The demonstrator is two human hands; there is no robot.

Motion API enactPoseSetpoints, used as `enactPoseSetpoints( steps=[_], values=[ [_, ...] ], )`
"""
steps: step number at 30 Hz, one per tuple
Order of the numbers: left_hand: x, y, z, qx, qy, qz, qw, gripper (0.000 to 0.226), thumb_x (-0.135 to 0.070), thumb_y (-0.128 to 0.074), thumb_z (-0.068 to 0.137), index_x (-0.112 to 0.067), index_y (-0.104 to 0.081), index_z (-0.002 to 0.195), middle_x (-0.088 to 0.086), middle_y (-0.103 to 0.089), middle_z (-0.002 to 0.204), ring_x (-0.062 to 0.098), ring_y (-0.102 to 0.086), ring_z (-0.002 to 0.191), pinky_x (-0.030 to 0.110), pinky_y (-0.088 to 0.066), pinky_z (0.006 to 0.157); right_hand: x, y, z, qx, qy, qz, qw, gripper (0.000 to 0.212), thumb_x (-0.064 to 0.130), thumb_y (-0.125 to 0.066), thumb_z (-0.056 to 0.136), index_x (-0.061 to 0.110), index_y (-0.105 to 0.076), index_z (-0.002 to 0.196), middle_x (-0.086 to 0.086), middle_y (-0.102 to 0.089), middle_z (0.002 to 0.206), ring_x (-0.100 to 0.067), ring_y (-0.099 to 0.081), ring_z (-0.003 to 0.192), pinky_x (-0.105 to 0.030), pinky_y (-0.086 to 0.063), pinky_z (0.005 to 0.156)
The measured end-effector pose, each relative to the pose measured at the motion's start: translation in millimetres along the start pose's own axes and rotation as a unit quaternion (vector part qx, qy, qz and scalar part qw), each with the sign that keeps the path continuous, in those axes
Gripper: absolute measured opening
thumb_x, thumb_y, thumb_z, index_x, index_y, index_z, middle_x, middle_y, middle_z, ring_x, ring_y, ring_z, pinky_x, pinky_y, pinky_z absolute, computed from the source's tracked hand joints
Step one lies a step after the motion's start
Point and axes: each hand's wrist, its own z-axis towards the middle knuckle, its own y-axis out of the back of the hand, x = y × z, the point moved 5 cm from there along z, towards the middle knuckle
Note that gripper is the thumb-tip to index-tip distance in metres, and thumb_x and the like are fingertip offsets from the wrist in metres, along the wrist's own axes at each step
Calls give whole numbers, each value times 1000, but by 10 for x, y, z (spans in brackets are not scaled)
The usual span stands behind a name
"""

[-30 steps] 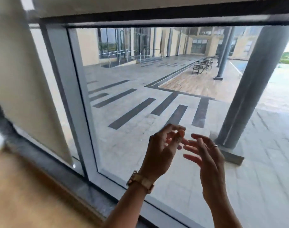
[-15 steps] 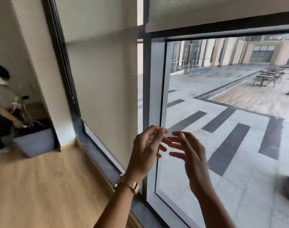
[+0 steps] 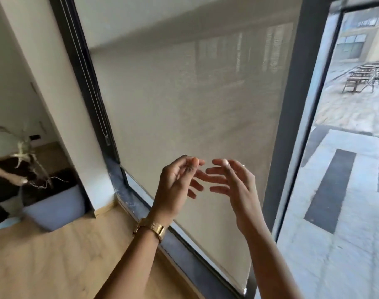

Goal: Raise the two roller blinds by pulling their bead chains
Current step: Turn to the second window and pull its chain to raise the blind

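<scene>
We stand in a bare room of a large modern building, likely an office or campus block. A floor-to-ceiling window (image 3: 346, 190) in a dark frame (image 3: 290, 126) carries a beige blind (image 3: 184, 104). The floor (image 3: 54, 255) is pale wood. Outside to the right lie a paved courtyard (image 3: 346, 212), benches (image 3: 361, 80) and a many-windowed facade (image 3: 361, 35).

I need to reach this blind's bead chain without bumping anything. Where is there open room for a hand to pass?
Open air runs from the left hand across the lowered roller blind to the bead chain on the dark frame, and over the bare wood floor below. It is crowded further left: planter, dry branches, another person's hand.
</scene>
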Motion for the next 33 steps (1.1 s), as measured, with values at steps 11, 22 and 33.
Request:
enactPoseSetpoints(
  steps=[11,22,33],
  values=[
    [1112,1824,1625,-49,2,-90,995,25,-33,-46,93,-19,-66,96,5,-74,76,21,-67,61,25,-52,48,-971,-1787,1319,-20,-26,-38,999,25,29,-46,97,14,-66,99,-8,-75,89,-21,-72,82,-34,-56,69],
    [2141,4077,3640,-19,-4,-73,997,27,-25,-46,96,-6,-63,105,5,-71,70,17,-63,55,23,-47,44,-1871,-3897,2921,-87,-19,4,996,25,25,-45,97,11,-65,104,-9,-75,88,-22,-72,82,-31,-55,67],
    [3376,5473,5238,-43,15,-65,997,23,-25,-51,94,-9,-62,107,7,-72,86,19,-65,64,24,-51,48,-2945,-5701,4603,-60,-32,-3,998,23,26,-48,96,13,-67,99,-8,-76,86,-23,-72,82,-34,-56,70]
  ],
)
